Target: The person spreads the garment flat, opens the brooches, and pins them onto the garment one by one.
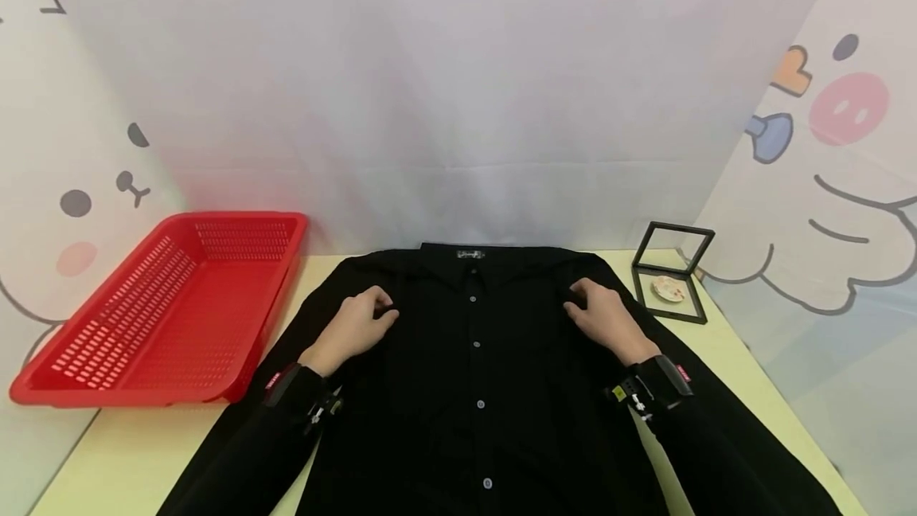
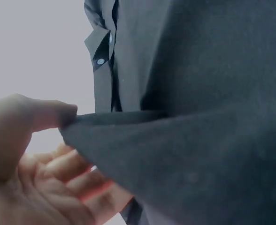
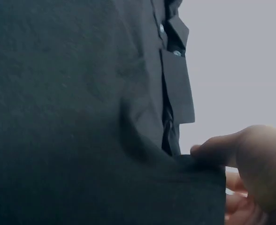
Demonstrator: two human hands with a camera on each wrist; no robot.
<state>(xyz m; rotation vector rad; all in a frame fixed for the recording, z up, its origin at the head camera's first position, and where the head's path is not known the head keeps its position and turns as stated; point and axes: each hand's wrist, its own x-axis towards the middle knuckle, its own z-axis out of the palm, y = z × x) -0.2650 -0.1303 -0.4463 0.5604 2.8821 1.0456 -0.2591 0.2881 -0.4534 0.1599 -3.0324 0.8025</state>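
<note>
A black button-up shirt [image 1: 437, 357] lies spread face up on the table, collar at the far side and a row of buttons down its middle. My left hand [image 1: 358, 325] is over the left of its chest, my right hand [image 1: 605, 317] over the right, both with bent fingers. In the left wrist view, the thumb [image 2: 51, 115] pinches a raised edge of the black cloth, with the other fingers behind it. The right wrist view likewise has the thumb [image 3: 213, 149] pressing a cloth edge against fingers partly hidden behind the fabric.
On the left stands a red plastic basket [image 1: 222, 301] with perforated sides. A black hinged frame [image 1: 673, 227] stands unfolded at the back right, a small round patterned piece [image 1: 669, 288] in its lower half. White curtains [image 1: 458, 102] surround the pale yellow table [image 1: 136, 460].
</note>
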